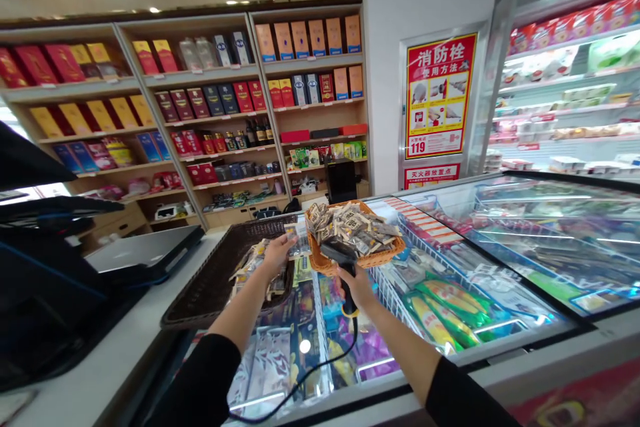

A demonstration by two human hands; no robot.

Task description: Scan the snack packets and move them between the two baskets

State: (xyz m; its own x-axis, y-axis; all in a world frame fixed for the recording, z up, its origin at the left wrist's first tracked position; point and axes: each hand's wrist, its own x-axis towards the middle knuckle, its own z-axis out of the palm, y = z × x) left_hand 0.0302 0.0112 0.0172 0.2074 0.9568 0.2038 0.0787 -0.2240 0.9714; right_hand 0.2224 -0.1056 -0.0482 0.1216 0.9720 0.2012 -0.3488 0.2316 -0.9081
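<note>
My right hand (356,283) is wrapped round the handle of a black barcode scanner (340,253), whose head is over the near side of an orange wicker basket (320,265). Small wrapped packets (350,223) are heaped in that basket. My left hand (279,253) reaches over a dark brown woven tray (200,287) and pinches a small pale packet (296,240) beside the orange basket; its print is too blurred to read. More small packets (250,263) lie in the tray, partly hidden by my left forearm. A black cable (320,365) trails from the scanner toward me.
Beneath the basket is a glass-topped freezer (500,267) filled with packaged goods. A white counter (115,340) with a checkout machine (45,280) stands at left. Behind are shelves of boxes (215,100), a red fire-hydrant sign (440,97) and a lit display fridge (570,93).
</note>
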